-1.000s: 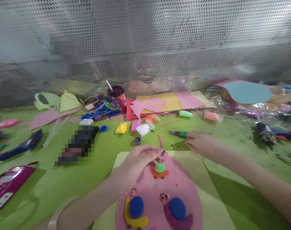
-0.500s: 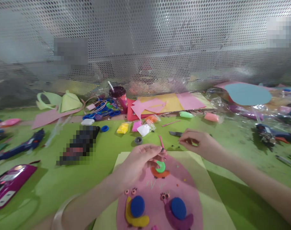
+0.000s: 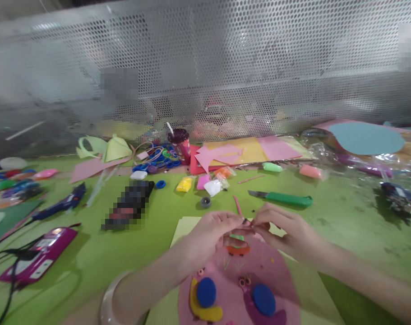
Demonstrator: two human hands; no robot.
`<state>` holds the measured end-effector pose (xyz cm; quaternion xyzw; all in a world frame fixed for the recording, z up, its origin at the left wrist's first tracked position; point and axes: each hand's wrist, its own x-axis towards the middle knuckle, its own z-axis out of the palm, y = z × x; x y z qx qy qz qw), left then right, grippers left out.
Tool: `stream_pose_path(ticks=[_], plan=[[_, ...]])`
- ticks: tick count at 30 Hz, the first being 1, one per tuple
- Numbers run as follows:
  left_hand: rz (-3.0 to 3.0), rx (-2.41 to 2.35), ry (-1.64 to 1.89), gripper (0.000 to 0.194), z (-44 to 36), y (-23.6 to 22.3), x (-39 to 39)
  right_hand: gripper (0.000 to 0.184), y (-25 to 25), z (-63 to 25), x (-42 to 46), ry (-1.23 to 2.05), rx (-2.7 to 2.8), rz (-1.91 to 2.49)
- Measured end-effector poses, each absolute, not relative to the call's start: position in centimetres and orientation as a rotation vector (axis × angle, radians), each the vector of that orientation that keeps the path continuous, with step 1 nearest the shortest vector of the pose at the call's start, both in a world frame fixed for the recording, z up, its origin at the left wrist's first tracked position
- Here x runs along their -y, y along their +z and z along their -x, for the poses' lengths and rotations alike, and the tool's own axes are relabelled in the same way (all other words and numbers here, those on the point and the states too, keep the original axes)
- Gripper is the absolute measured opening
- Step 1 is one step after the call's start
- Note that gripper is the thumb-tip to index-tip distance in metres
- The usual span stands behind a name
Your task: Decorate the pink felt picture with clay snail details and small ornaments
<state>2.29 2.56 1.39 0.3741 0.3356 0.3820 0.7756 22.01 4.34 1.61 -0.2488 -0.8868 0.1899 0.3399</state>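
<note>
My left hand (image 3: 214,234) pinches a small dark piece (image 3: 246,221) between thumb and fingers. The fingertips of my right hand (image 3: 284,225) are closed at the same spot; whatever is between them is too small to make out. Under both hands lies a pink oval sheet (image 3: 237,284) on pale yellow paper (image 3: 313,298). On the oval sit a yellow clay snail (image 3: 212,313) and a purple clay snail (image 3: 254,313), each with a blue disc shell. Partly hidden by my left hand is an orange clay snail (image 3: 238,251) with a green disc.
Beyond the paper lie a green box cutter (image 3: 288,199), a grey cap (image 3: 205,202), a pink strip (image 3: 237,205) and clay packets (image 3: 184,184). A dark pixelated object (image 3: 129,205) and a magenta device (image 3: 44,255) with cables are at left. A lidded cup (image 3: 180,146) stands behind.
My right hand has moved from beside the box cutter to my left fingertips, leaving the cutter's green handle in sight. The whole view has shifted, so things appear farther right.
</note>
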Motion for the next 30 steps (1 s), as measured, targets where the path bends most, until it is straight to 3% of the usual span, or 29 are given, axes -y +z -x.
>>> stream_pose_path(ticks=[6,30], plan=[[-0.763,-0.721,0.778,0.023,-2.29,1.53,-2.16,0.011,1.8,-21.99,-4.2,0.313,2.322,0.549],[-0.836,-0.812,0.803,0.028,-2.34,1.11,-2.45,0.014,1.06,-22.42,-4.22,0.24,2.334,0.54]])
